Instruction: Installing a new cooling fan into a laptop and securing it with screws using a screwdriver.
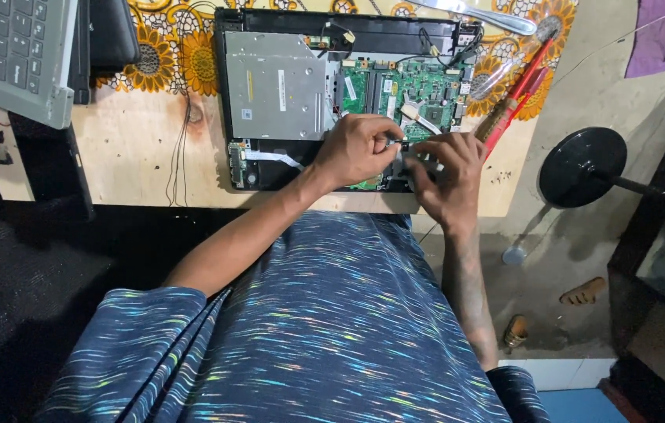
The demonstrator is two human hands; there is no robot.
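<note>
Wooden bench [137, 149] seen from above, its far edge covered by a cloth [180, 55] printed with orange flowers; grey concrete floor [583, 94] to the right. An opened laptop [270, 168] lies at the middle of the bench with its bottom cover off, exposing a silver drive [274, 86] on the left and a green board [403, 90] on the right. Both hands meet over the laptop's near right part. The left hand [357, 149] is curled, its fingertips pinching a small dark part [401, 146] just above the chassis. The right hand [446, 176] lies just beside it, fingers bent down onto the same spot and touching the laptop; what it grips, if anything, is hidden by the fingers. A white ribbon cable [274, 157] runs along the laptop's near left corner. A red-handled tool [516, 94] lies at an angle by the laptop's right edge, near the right hand. A grey keyboard [15, 51] occupies the far left corner. A black round stand base [581, 166] rests on the floor, well apart from the bench. The person wears a blue streaked garment [332, 329].
</note>
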